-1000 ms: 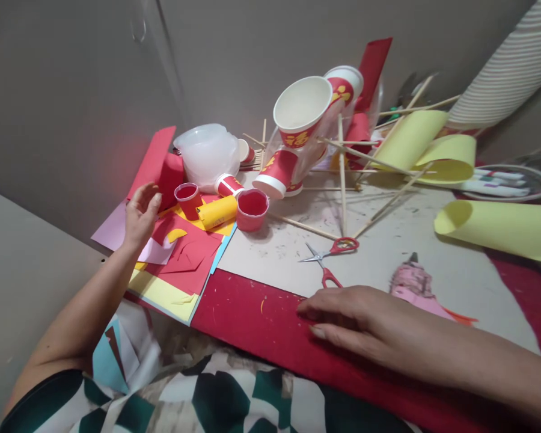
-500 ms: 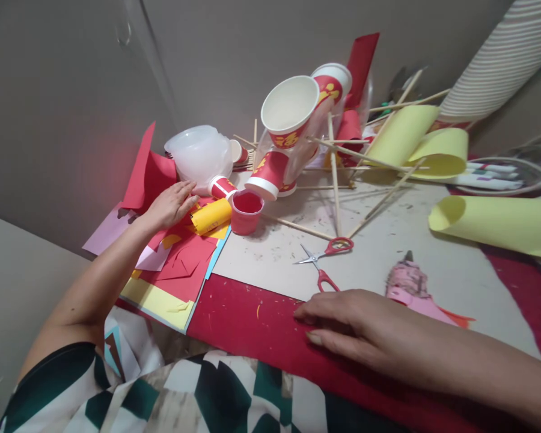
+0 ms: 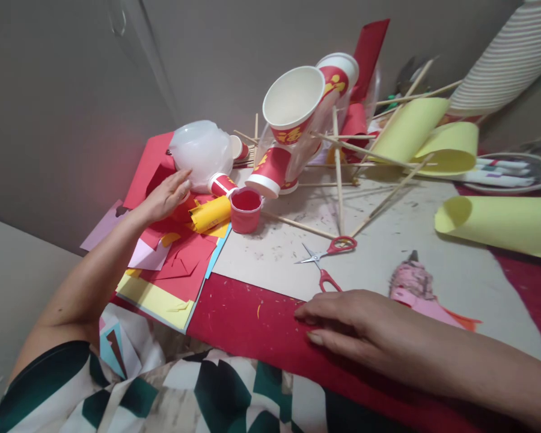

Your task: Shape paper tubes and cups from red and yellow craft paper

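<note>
My left hand reaches out over a pile of red and yellow paper scraps, fingers stretched toward a clear plastic container. It covers a small red cup, and whether it grips it is hidden. A yellow paper roll and another small red cup lie just right of the hand. My right hand rests flat, fingers extended, on a red sheet at the near table edge. Red-handled scissors lie just beyond it.
Red-and-white paper cups are heaped at the back among wooden sticks. Rolled yellow sheets lie right. A pink glue gun sits beside my right forearm. Markers lie in a tray far right. A wall stands close behind.
My left hand moved right from the upright red sheet to over the small red cup by the clear container. The red sheet now lies flatter. My right hand stayed put.
</note>
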A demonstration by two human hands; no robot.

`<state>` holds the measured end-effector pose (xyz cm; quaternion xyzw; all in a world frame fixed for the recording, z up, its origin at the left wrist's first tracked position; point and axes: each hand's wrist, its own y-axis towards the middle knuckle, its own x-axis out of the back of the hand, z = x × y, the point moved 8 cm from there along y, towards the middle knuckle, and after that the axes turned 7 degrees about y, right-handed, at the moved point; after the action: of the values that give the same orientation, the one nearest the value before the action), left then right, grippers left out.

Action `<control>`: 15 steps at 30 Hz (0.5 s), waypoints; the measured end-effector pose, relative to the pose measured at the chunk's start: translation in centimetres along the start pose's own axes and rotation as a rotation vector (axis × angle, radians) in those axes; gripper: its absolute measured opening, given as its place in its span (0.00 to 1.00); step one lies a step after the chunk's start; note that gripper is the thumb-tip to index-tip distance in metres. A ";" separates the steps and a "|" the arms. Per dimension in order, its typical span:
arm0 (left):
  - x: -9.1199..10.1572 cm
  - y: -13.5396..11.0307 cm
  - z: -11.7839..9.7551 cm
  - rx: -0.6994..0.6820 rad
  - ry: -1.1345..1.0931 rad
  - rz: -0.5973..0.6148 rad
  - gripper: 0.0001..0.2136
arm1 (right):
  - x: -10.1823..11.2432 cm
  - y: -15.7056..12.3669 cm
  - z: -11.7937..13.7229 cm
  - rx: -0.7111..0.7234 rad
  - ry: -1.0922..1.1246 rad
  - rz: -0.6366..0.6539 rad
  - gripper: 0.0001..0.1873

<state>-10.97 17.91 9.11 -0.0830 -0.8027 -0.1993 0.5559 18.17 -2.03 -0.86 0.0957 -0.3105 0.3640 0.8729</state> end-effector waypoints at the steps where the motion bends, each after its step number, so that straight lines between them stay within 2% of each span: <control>1: 0.5 -0.2 -0.6 -0.005 -0.032 -0.035 0.31 | 0.1 0.0 0.1 0.009 0.012 -0.013 0.15; 4: 1.9 -1.4 -3.5 -0.041 -0.134 -0.162 0.30 | 0.6 0.2 0.8 0.049 0.044 -0.041 0.14; 6: 2.5 -2.7 -6.2 -0.095 -0.231 -0.264 0.26 | 1.0 0.2 1.4 0.079 0.036 -0.064 0.19; 7: 2.2 -3.3 -7.8 -0.133 -0.261 -0.251 0.23 | 1.2 0.2 1.6 0.093 0.033 -0.080 0.21; 10: -0.1 -4.5 -12.3 -0.237 -0.186 -0.060 0.20 | 1.8 0.1 2.1 0.115 0.046 -0.133 0.23; 12: -1.3 -4.4 -13.5 -0.205 -0.136 -0.010 0.19 | 1.9 0.0 2.2 0.123 0.054 -0.144 0.23; 15: -3.0 -3.0 -13.4 -0.124 -0.133 0.024 0.16 | 1.5 0.1 2.0 0.117 0.049 -0.123 0.24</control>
<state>0.58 9.89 9.68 -0.1399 -0.8231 -0.2357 0.4974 18.00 -1.87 1.63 0.1566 -0.2610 0.3295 0.8937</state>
